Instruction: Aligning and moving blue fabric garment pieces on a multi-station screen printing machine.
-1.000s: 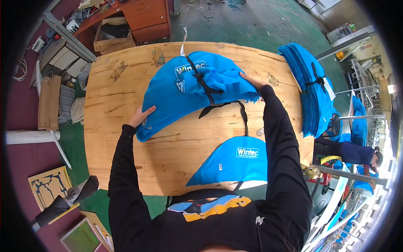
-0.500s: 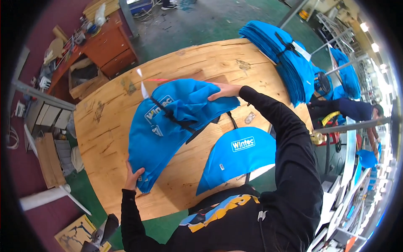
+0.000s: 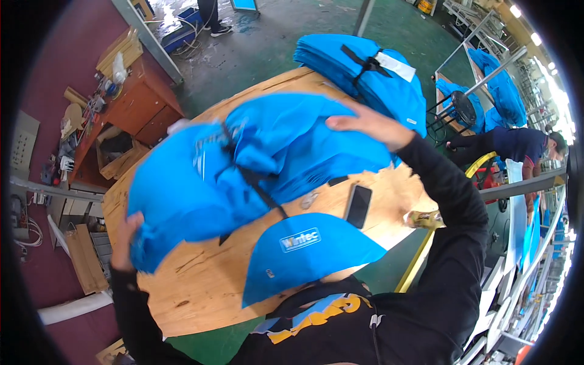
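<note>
The left grip is closed on the rounded end of a wrinkled, layered bundle of blue fabric. Between both grips, nearer the body, a smooth half-moon piece lies on the wooden counter; the right grip clasps the bundle's other side.

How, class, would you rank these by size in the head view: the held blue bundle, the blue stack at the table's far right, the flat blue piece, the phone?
1. Held blue bundle
2. Blue stack and flat blue piece: too alike to rank; the stack also lies farther from the camera.
3. Phone, smallest
</note>
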A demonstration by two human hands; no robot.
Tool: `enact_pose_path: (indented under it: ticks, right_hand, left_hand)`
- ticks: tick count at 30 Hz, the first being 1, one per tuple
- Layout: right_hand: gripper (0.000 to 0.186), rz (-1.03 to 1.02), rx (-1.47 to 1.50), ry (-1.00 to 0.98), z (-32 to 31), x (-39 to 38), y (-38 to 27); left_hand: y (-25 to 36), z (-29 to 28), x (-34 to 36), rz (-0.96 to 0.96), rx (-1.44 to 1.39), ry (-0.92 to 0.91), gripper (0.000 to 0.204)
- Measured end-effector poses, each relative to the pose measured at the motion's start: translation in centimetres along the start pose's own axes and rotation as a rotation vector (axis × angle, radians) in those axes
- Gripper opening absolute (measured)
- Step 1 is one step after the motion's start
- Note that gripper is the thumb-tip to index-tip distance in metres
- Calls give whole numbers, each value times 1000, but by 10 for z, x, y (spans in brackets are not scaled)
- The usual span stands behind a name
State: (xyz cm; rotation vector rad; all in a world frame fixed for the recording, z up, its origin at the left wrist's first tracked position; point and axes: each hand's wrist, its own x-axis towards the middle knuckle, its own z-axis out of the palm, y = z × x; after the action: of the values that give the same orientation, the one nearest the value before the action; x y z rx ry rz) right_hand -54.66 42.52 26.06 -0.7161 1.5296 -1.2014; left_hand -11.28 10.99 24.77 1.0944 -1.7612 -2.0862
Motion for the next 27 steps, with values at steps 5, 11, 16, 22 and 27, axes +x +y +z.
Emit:
enact_pose_path:
  ticks: [5, 11, 16, 22, 27]
  right_hand:
    - [63, -298, 96, 264, -111, -97, -46]
    - [60, -282, 425, 596, -183, -131, -17]
    - [78, -102, 528, 533, -241, -83, 68]
    - [80, 13, 647, 479, -289, -68, 121]
    - [78, 34, 578, 499, -258, -54, 107]
  left_hand:
    - [175, 167, 141, 523, 447, -367, 88]
    - [288, 302, 343, 548, 447, -545, 79]
    - [222, 392, 496, 1434, 1192, -44, 52]
    - [67, 523, 470, 989, 975, -318, 45]
    - [30, 527, 480, 597, 210, -336, 53]
